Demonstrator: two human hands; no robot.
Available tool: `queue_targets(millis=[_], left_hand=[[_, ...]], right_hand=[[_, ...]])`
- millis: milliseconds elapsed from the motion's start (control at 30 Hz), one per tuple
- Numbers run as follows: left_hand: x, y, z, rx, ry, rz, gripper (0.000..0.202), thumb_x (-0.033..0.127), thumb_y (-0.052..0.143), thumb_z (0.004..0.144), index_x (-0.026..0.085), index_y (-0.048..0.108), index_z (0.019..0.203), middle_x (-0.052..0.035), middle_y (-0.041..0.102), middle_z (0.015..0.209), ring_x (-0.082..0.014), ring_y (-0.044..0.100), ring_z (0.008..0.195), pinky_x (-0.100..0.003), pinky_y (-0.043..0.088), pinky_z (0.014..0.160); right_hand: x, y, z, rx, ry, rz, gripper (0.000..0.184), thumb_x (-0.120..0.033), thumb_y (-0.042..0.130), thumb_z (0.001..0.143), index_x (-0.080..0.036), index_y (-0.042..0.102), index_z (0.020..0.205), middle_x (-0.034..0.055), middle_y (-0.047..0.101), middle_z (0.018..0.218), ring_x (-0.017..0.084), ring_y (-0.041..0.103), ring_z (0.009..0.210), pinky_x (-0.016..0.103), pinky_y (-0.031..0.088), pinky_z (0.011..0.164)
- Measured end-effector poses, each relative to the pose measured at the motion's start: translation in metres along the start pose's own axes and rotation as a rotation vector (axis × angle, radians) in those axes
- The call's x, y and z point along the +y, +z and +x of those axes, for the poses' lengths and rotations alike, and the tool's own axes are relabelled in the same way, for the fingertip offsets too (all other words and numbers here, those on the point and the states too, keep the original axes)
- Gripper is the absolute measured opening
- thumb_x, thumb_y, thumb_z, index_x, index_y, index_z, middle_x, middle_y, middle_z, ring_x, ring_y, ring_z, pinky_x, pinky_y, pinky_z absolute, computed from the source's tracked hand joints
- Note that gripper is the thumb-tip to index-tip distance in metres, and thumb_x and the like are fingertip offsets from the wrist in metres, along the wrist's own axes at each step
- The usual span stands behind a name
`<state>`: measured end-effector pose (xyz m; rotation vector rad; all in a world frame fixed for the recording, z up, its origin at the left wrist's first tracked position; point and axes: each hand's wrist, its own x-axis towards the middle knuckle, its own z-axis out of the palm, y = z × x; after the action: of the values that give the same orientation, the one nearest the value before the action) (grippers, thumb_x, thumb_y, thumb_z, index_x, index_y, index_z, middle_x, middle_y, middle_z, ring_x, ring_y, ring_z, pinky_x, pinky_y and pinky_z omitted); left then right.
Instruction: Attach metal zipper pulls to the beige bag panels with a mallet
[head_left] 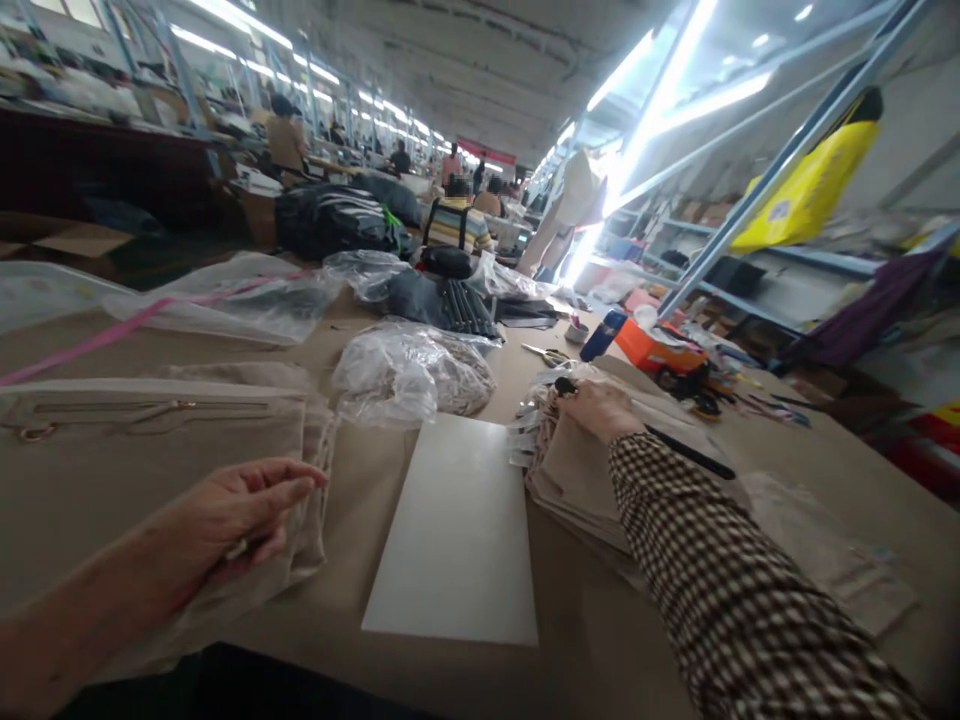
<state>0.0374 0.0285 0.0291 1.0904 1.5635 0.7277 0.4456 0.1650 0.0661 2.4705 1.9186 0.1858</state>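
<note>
My left hand (236, 515) rests on a stack of beige fabric bags (150, 440) at the left, fingers loosely stretched and apart, holding nothing I can see. My right hand (600, 408), in a checked sleeve, lies on top of a pile of beige fabric pieces (577, 480) with white tags at its far edge; its fingers curl down over the pile's top. Between the two stacks a white rectangular board (457, 530) lies flat on the brown table (360, 470).
A clear plastic bag of cord (412, 375) sits behind the board. More plastic bags (240, 295), dark fabric (442, 300), scissors (547, 354), a blue bottle (604, 335) and an orange box (652, 350) lie further back. Shelving stands right; several people work far off.
</note>
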Motion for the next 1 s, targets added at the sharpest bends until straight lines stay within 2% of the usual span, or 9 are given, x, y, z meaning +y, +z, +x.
queue_targets(millis=[67,167,267,367,433,567,700,833,1000], left_hand=[[-0.006,0.015,0.001,-0.157,-0.037,-0.059,0.069,0.062,0.065,0.055,0.016,0.055,0.105,0.007,0.044,0.043,-0.0071,0.032,0.037,-0.016,0.02,0.036],[-0.022,0.024,0.008,-0.235,-0.06,-0.046,0.074,0.07,0.063,0.057,0.016,0.051,0.106,0.0076,0.042,0.038,-0.0068,0.027,0.035,-0.016,0.017,0.037],[-0.031,0.03,0.009,-0.262,-0.068,-0.054,0.071,0.072,0.061,0.059,0.018,0.05,0.104,0.0101,0.037,0.036,-0.0072,0.026,0.035,-0.016,0.017,0.037],[-0.035,0.042,0.006,-0.287,-0.067,-0.072,0.067,0.069,0.063,0.06,0.018,0.051,0.102,0.0097,0.037,0.039,-0.0078,0.032,0.036,-0.016,0.019,0.037],[-0.04,0.051,0.006,-0.31,-0.066,-0.057,0.068,0.07,0.063,0.058,0.018,0.053,0.101,0.0085,0.039,0.04,-0.0081,0.034,0.036,-0.016,0.02,0.036],[-0.058,0.062,0.01,-0.393,-0.078,-0.035,0.069,0.073,0.06,0.059,0.018,0.054,0.1,0.0072,0.041,0.039,-0.0073,0.03,0.031,-0.017,0.019,0.033],[-0.068,0.064,0.01,-0.377,-0.126,-0.115,0.063,0.07,0.062,0.06,0.021,0.051,0.098,0.0103,0.034,0.035,-0.007,0.031,0.029,-0.015,0.02,0.033],[-0.064,0.07,0.01,-0.38,-0.16,-0.155,0.062,0.07,0.063,0.057,0.021,0.05,0.092,0.012,0.028,0.033,-0.0072,0.029,0.028,-0.015,0.017,0.031],[-0.059,0.084,0.013,-0.421,-0.13,-0.165,0.061,0.072,0.06,0.055,0.02,0.05,0.085,0.0129,0.024,0.031,-0.0071,0.023,0.025,-0.016,0.014,0.028]], right_hand=[[0.005,0.006,0.005,-0.01,-0.001,0.026,0.043,-0.044,0.051,0.082,-0.017,0.067,0.11,0.0173,0.065,0.111,0.032,0.061,0.104,0.041,0.045,0.087],[0.014,0.006,0.003,-0.008,-0.013,0.07,0.04,-0.04,0.043,0.086,-0.02,0.067,0.111,0.0134,0.066,0.111,0.027,0.061,0.103,0.034,0.045,0.087],[0.019,0.003,-0.002,0.01,-0.013,0.101,0.049,-0.051,0.039,0.088,-0.019,0.067,0.111,0.0135,0.066,0.11,0.027,0.06,0.104,0.033,0.045,0.087],[0.012,0.005,-0.003,0.018,0.026,0.131,0.06,-0.063,0.053,0.076,-0.017,0.064,0.114,0.0169,0.066,0.11,0.032,0.059,0.105,0.04,0.045,0.088],[0.005,0.01,-0.001,0.009,0.042,0.18,0.056,-0.055,0.061,0.074,-0.016,0.063,0.114,0.0184,0.065,0.111,0.032,0.059,0.105,0.041,0.044,0.09],[0.003,0.018,0.006,0.001,0.021,0.296,0.032,-0.034,0.061,0.077,-0.016,0.066,0.103,0.0155,0.067,0.107,0.026,0.061,0.103,0.034,0.044,0.089],[0.033,0.006,-0.004,0.046,0.014,0.469,0.025,-0.03,0.053,0.08,-0.015,0.066,0.095,0.0089,0.068,0.085,0.019,0.062,0.08,0.026,0.046,0.071],[0.074,-0.011,-0.013,0.082,0.055,0.653,0.026,-0.029,0.041,0.084,-0.014,0.06,0.094,0.0006,0.052,0.058,0.011,0.046,0.047,0.023,0.037,0.046],[0.093,-0.019,-0.005,0.129,0.125,0.711,0.019,-0.03,0.048,0.079,-0.015,0.059,0.086,-0.0022,0.045,0.052,0.011,0.043,0.045,0.024,0.034,0.045]])
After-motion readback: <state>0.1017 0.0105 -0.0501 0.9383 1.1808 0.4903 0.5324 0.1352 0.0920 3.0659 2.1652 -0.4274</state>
